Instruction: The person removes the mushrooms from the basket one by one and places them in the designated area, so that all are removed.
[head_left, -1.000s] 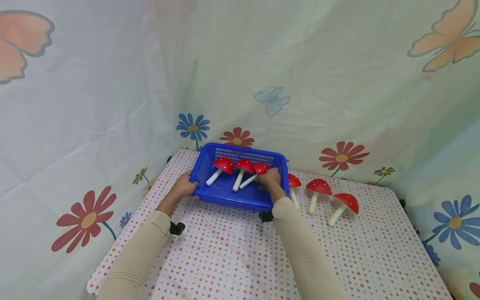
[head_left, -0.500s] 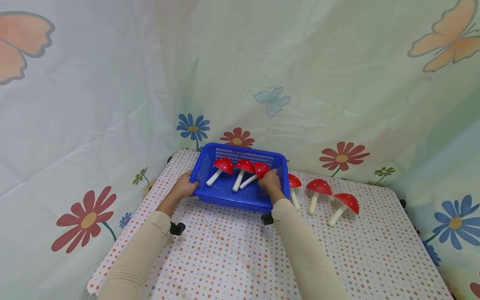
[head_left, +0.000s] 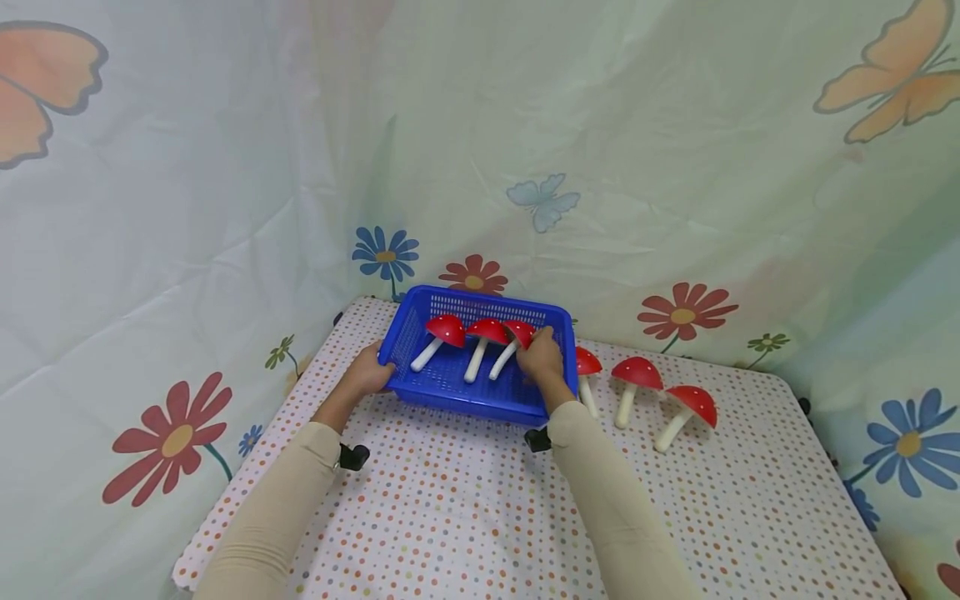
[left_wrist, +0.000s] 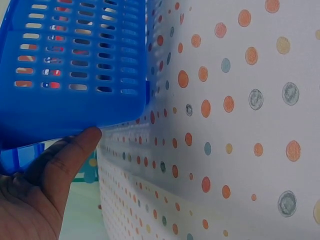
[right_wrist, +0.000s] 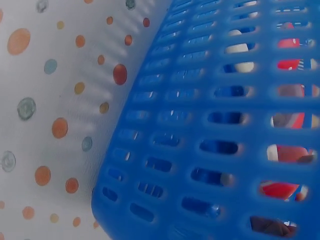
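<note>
Dotted tbl cloth (head_left: 450,517), printed flower/butterfly curtain (head_left: 675,167) behind & both sides. Blue basket (head_left: 465,403) at back-L of cloth; L hand (head_left: 367,371) grips its L end. 3 red-cap mushrooms (head_left: 447,330) inside; R hand (head_left: 542,360) at rightmost one, fingers part-hidden, can't tell if pinching. 3 more mushrooms (head_left: 637,373) R of basket.

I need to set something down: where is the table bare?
The table is bare in front of the blue basket, between the left sleeve and right sleeve, and from the right sleeve to the table's right edge, in front of the three loose mushrooms. Crowded: right of the basket, where those lie, and inside it, around three mushrooms and the right hand.
</note>
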